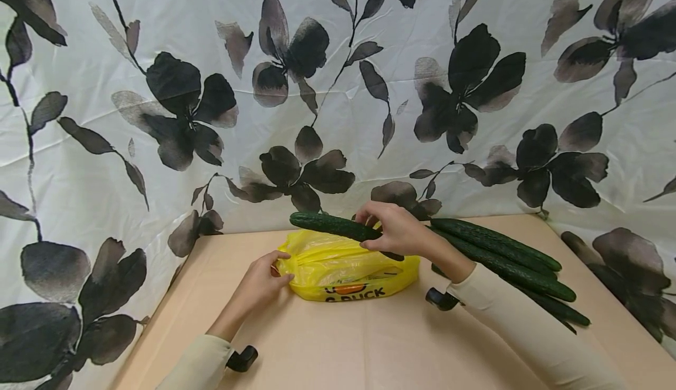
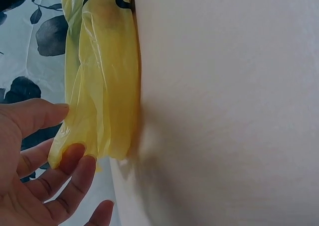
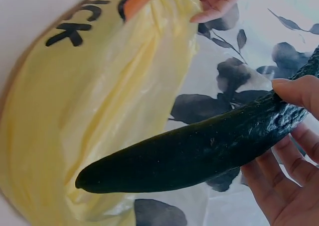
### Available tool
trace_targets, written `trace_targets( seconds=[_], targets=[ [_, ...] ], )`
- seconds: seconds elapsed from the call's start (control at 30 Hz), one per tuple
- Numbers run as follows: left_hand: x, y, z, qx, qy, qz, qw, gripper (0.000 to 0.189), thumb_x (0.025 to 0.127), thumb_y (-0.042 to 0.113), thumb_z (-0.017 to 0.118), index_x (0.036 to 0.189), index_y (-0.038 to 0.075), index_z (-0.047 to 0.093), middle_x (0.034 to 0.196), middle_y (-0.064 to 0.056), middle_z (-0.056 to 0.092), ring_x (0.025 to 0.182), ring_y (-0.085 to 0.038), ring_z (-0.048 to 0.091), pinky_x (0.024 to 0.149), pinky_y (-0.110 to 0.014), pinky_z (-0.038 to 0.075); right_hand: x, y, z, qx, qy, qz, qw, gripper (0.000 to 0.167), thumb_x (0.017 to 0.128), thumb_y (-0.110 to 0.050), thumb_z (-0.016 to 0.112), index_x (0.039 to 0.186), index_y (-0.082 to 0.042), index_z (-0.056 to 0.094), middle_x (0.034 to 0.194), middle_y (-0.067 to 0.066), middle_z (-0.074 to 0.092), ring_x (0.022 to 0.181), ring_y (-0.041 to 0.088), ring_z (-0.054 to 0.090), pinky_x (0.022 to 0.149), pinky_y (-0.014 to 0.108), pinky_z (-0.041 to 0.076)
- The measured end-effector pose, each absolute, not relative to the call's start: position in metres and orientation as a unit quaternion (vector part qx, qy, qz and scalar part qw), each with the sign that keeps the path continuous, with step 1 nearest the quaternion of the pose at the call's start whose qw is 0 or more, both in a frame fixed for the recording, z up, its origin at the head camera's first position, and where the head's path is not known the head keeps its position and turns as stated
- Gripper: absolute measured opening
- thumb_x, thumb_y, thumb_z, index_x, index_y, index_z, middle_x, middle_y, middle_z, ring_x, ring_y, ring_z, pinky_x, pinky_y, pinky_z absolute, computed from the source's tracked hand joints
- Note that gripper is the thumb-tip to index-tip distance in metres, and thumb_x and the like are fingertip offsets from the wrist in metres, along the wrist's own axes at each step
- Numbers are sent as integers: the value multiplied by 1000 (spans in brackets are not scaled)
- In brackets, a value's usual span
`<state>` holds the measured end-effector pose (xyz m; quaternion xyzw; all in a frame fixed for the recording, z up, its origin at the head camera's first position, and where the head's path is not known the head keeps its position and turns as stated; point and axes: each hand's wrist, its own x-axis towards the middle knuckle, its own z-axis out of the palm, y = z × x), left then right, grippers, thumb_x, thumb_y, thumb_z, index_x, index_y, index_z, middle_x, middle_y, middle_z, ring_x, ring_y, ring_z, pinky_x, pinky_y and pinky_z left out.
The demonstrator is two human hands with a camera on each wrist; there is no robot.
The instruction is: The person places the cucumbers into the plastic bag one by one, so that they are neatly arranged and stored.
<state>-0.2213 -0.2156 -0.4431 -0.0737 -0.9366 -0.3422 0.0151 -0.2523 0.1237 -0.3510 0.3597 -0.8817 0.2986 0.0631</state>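
A yellow plastic bag (image 1: 351,270) with black lettering and an orange print lies on the table. At its left end, my left hand (image 1: 264,275) pinches the plastic between thumb and fingers; the left wrist view shows the fingertips on the bag's corner (image 2: 94,111). My right hand (image 1: 393,229) grips a dark green cucumber (image 1: 327,224) near its middle and holds it over the back edge of the bag. In the right wrist view the cucumber (image 3: 189,151) slants across the bag's crumpled side, its rounded end overlapping the yellow plastic.
Several more long cucumbers (image 1: 507,261) lie in a pile at the right of the table, beside and behind my right forearm. A white cloth (image 1: 380,161) with dark flowers hangs behind the beige table (image 1: 327,343). Each wrist carries a small black device (image 1: 243,359).
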Motion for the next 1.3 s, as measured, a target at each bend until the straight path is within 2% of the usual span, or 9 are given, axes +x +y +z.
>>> trace_targets(
  seconds=[0.43,0.77,1.1,1.3],
  targets=[
    [-224,-217,-444,-77,-938,-338,16,46,82,9,80,126,5,66,90,-5,62,79,-17,56,69,-32,47,-255,125,-372,349,-890,292,18,42,81,-18,85,117,-12,64,112,2,64,103,21,66,90,41,57],
    [-226,-214,-443,-90,-939,-332,25,44,81,6,80,123,3,67,86,-5,60,77,-17,54,69,-32,46,-256,118,-381,343,-911,229,-12,45,83,-23,84,122,-13,65,116,0,65,103,16,65,90,35,56],
    [-225,-212,-443,-77,-937,-342,4,36,82,0,76,117,6,69,85,-4,59,77,-18,53,68,-31,46,-259,114,-386,354,-910,214,-5,44,81,-24,85,120,-14,66,113,-2,66,101,15,66,87,34,56],
    [-225,-215,-443,-77,-935,-345,3,38,81,0,73,118,5,68,85,-4,60,77,-18,54,67,-29,46,-262,112,-389,364,-911,193,-6,43,82,-26,85,119,-16,67,111,-3,66,99,13,66,85,33,55]
  ],
)
